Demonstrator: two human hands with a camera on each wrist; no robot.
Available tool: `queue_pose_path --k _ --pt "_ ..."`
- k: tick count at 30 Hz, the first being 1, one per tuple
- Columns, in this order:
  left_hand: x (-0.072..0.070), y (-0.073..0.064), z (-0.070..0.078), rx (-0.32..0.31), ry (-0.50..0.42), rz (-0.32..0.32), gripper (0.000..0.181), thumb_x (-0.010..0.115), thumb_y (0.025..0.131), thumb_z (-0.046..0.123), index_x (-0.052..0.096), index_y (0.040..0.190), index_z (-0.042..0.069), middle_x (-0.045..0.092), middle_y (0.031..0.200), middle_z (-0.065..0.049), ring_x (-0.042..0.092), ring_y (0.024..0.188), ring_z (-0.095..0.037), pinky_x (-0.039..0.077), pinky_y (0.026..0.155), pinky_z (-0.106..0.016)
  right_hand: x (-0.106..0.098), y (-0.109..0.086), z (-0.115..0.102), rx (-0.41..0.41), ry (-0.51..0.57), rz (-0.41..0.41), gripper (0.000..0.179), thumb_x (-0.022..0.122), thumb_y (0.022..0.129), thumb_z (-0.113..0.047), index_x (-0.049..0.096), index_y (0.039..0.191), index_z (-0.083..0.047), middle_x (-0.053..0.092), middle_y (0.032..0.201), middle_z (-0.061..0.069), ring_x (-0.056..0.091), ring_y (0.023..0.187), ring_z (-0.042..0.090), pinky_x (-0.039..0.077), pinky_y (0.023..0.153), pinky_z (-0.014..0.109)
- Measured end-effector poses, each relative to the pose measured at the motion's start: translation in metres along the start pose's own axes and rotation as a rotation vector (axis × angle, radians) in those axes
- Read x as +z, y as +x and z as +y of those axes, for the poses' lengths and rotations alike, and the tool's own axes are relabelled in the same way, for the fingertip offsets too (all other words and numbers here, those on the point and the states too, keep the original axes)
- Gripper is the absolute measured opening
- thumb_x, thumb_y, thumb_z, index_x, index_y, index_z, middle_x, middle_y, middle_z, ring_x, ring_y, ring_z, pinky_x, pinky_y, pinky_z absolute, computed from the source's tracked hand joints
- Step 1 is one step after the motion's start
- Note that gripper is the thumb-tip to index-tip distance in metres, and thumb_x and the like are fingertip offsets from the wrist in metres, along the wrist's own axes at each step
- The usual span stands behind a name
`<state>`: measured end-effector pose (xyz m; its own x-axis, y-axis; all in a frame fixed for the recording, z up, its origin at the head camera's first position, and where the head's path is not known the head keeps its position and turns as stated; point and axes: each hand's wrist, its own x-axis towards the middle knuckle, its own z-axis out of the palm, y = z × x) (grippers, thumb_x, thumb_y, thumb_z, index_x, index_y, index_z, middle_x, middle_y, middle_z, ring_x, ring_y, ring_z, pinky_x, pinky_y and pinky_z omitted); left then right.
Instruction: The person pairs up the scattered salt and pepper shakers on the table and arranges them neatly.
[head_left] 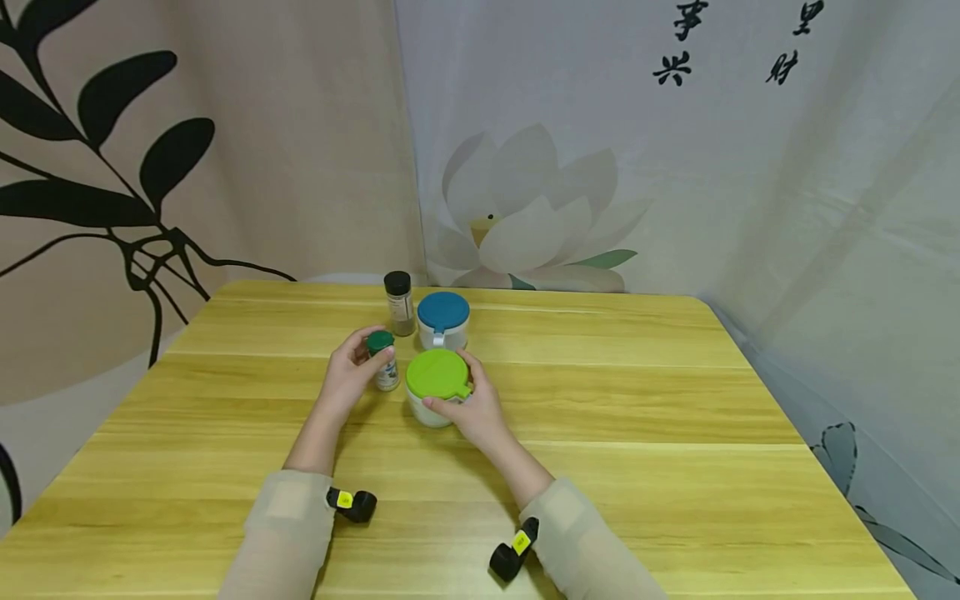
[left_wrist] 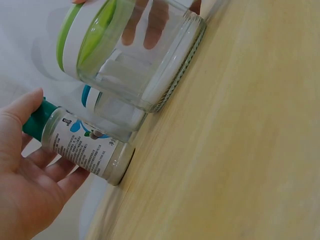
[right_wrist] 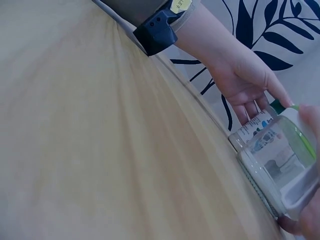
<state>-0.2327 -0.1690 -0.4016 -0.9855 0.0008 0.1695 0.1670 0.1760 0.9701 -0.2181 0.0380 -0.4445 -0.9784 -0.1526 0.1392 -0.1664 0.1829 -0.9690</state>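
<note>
My left hand [head_left: 349,372] grips a small seasoning bottle [head_left: 386,375] with a dark green cap and a printed label. In the left wrist view the bottle [left_wrist: 85,145] stands on the table, the thumb at its cap and the fingers behind it. My right hand [head_left: 474,408] holds a clear glass jar [head_left: 429,412] with a bright green lid, thumb on the near side and fingers around the far side. The right wrist view shows that jar [right_wrist: 270,160] close beside the bottle. White contents lie low in the jar.
Just behind the green-lidded jar stands a similar jar with a blue lid [head_left: 443,310]. Left of it is a black-capped seasoning bottle [head_left: 400,305]. The wooden table [head_left: 637,433] reaches back to a printed curtain [head_left: 540,167]. Each wrist wears a small black camera [head_left: 363,506].
</note>
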Motion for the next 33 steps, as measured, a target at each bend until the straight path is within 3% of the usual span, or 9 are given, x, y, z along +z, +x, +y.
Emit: queue_pose_path --k 6,9,12,33 --pt "-0.001 0.007 -0.013 0.001 -0.002 0.000 0.048 0.061 0.095 0.015 0.046 0.138 0.001 0.054 0.127 -0.021 0.053 0.108 -0.018 0.041 0.093 -0.026 0.000 0.000 0.000 -0.007 0.013 0.013 0.091 0.084 0.075 -0.021 0.031 0.148 -0.008 0.042 0.142 0.012 0.041 0.128 0.027 0.034 0.103 0.046" --pt "0.000 0.001 -0.001 -0.008 0.000 -0.006 0.047 0.060 0.096 0.011 0.045 0.138 -0.002 0.053 0.128 -0.024 0.052 0.109 -0.020 0.040 0.095 -0.030 0.001 0.000 0.001 -0.014 0.011 0.022 0.090 0.084 0.074 -0.020 0.032 0.147 -0.008 0.043 0.141 0.012 0.042 0.127 0.027 0.035 0.103 0.046" --pt "0.001 -0.001 0.003 -0.011 0.008 -0.005 0.046 0.060 0.096 0.010 0.045 0.138 -0.002 0.053 0.127 -0.023 0.052 0.110 -0.021 0.039 0.097 -0.032 0.001 0.001 0.002 -0.015 0.008 0.031 0.090 0.084 0.074 -0.020 0.033 0.147 -0.008 0.044 0.140 0.012 0.043 0.127 0.027 0.035 0.103 0.045" --pt "0.001 -0.001 0.005 0.000 -0.005 0.001 0.046 0.061 0.095 0.009 0.047 0.136 -0.003 0.052 0.129 -0.023 0.049 0.115 -0.029 0.036 0.103 -0.041 0.000 0.000 0.001 -0.046 0.046 0.079 0.085 0.085 0.074 -0.019 0.037 0.145 -0.011 0.045 0.139 0.011 0.042 0.127 0.027 0.037 0.102 0.045"
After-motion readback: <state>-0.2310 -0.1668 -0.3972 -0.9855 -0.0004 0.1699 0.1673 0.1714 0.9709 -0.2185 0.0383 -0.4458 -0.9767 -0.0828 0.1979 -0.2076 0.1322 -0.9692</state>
